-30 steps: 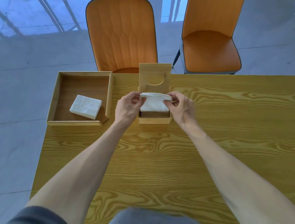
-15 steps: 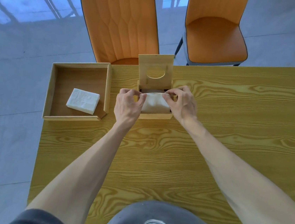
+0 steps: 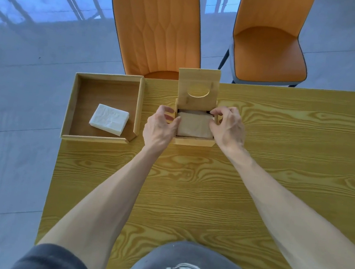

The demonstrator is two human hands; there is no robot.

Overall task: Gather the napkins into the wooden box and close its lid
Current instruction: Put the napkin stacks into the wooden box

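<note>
A small wooden box [image 3: 193,141] stands on the table with its lid [image 3: 198,81] swung upright at the back; the lid has a round cut-out. A stack of napkins [image 3: 194,127] lies flat inside the box. My left hand [image 3: 158,129] is at the box's left side, thumb against the stack's left edge, fingers spread. My right hand [image 3: 228,129] is at the right side, fingertips resting on the stack's right edge. A second white napkin stack [image 3: 109,119] lies in a wooden tray [image 3: 71,104] to the left.
The yellow wood-grain table [image 3: 209,193] ends just left of the tray, which overhangs that edge. Two orange chairs [image 3: 158,26] [image 3: 268,49] stand behind the far edge. Grey floor lies all around.
The napkin stack held above the box by both hands has gone down into it and lies flat. My fingers have loosened at its edges. The view has shifted slightly.
</note>
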